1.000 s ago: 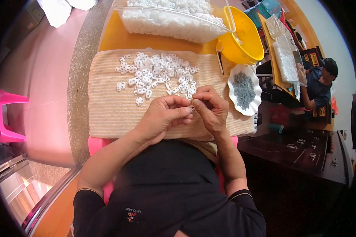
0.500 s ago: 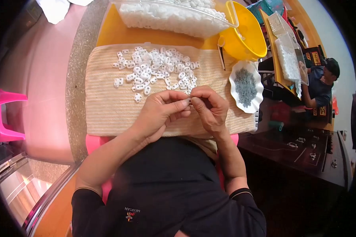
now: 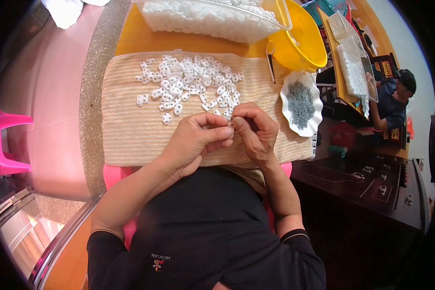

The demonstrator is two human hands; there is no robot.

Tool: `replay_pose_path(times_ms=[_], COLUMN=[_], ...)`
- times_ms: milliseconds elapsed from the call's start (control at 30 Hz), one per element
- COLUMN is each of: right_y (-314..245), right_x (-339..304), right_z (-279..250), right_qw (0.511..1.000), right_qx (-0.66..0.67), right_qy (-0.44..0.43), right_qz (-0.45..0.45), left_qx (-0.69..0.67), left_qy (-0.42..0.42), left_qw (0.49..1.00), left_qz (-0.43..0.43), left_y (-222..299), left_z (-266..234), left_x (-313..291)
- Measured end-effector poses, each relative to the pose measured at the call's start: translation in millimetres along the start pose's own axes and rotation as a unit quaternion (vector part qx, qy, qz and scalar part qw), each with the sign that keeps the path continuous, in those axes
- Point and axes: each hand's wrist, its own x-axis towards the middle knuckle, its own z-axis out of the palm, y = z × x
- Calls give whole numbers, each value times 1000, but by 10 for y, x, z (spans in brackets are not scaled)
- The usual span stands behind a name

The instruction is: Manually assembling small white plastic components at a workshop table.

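Hands meeting at 6 o'clock of the white pieces pile (image 3: pixel 188 84): left hand (image 3: pixel 198 140) and right hand (image 3: pixel 256 130) are pinching one tiny white piece (image 3: pixel 230 124) together, mostly hidden by fingertips, on the woven mat (image 3: pixel 130 130).

- One beige woven mat (image 3: pixel 130 130)
- Dozens of small white plastic pieces (image 3: pixel 188 87), too many to count
- One yellow bowl (image 3: pixel 299 46)
- One white scalloped dish (image 3: pixel 302 104)
- One clear tub (image 3: pixel 212 19)
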Motion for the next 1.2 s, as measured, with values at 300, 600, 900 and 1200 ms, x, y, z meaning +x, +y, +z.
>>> replay_pose_path(times_ms=[300,600,900,1200], right_y=[-33,-24,-25,-1], right_x=[0,-5,27,23], right_z=[17,-19,-16,-25], right_qw=[992,987,985,985], right_qx=[100,100,93,88], right_qy=[-8,-11,-11,-14], right_qz=[74,124,147,149], left_qx=[11,-3,-4,-1], left_qy=[13,24,37,39], left_qw=[1000,999,999,999], left_qz=[22,30,24,24], left_y=[26,62,76,66], left_z=[-10,-23,-20,-45], left_x=[1,16,28,51])
